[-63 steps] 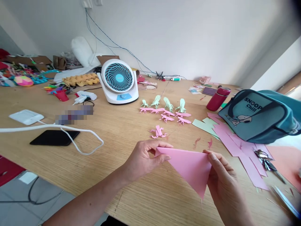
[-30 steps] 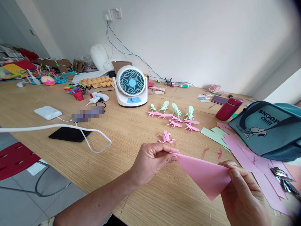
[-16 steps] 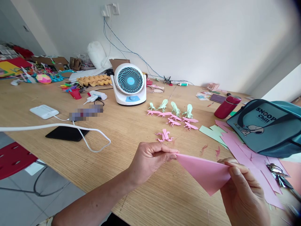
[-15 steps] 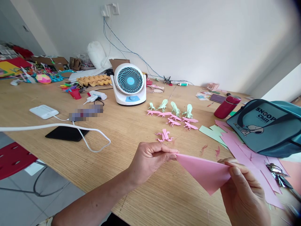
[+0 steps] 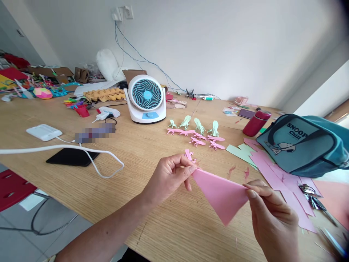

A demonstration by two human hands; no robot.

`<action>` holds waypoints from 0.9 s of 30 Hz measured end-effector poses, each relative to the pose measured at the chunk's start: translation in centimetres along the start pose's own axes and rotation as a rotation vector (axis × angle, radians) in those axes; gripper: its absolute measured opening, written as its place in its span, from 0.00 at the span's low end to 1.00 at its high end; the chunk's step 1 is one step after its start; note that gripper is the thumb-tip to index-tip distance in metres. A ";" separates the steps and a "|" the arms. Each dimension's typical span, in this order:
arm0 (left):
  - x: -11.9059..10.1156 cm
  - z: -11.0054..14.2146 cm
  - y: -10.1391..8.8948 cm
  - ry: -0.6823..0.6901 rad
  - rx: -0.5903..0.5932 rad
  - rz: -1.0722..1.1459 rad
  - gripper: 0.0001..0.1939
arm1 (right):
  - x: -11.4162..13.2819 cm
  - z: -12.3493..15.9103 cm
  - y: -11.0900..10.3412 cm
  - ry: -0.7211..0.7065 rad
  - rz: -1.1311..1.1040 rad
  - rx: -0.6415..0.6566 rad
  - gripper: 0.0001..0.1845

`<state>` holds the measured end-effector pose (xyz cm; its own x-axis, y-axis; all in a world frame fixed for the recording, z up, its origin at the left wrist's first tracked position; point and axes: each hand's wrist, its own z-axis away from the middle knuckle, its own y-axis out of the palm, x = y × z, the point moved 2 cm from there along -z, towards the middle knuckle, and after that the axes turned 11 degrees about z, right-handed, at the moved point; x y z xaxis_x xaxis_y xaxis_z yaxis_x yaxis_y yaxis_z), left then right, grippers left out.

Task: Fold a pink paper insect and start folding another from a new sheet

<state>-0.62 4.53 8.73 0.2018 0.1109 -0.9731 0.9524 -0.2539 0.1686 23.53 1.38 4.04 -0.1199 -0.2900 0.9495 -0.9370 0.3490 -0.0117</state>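
A sheet of pink paper (image 5: 222,194), folded into a triangle, hangs point down between my two hands above the table. My left hand (image 5: 169,174) pinches its upper left corner between thumb and fingers. At the upper right corner, my right hand (image 5: 269,213) grips it with thumb and forefinger. Just behind my left hand sits a pink folded paper figure (image 5: 188,155), partly hidden by that hand. Farther back stand several pink paper insects (image 5: 197,141) and several pale green ones (image 5: 199,126) in rows.
Pink paper sheets (image 5: 272,174) and green strips (image 5: 242,154) lie at the right, beside a teal bag (image 5: 289,145), a red bottle (image 5: 256,123) and scissors (image 5: 317,203). A white fan (image 5: 147,96) stands at the back. White cable (image 5: 109,151) and a black tablet-like slab (image 5: 69,157) lie left.
Both hands and the folded pink paper have shifted left, and the left hand now partly covers the pink figure. The view has turned slightly to the right.
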 end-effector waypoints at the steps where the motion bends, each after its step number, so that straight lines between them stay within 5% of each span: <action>1: -0.4 -0.1 0.0 0.051 -0.025 -0.076 0.12 | -0.1 0.0 0.1 -0.013 0.020 0.029 0.04; 8: -4.0 -1.0 0.5 0.322 -0.060 -0.495 0.08 | 0.3 0.2 1.0 -0.051 0.142 0.183 0.03; 23: -4.9 -1.5 3.9 0.308 0.262 -0.482 0.06 | 1.6 1.9 2.5 0.023 0.219 0.358 0.10; 27: -4.7 -1.3 4.0 0.282 0.263 -0.493 0.06 | 2.1 2.2 2.5 -0.079 0.257 0.320 0.08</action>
<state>2.58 4.20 14.18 -0.1608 0.5158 -0.8415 0.8680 -0.3319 -0.3693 20.23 -0.34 5.29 -0.3766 -0.3012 0.8761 -0.9264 0.1284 -0.3541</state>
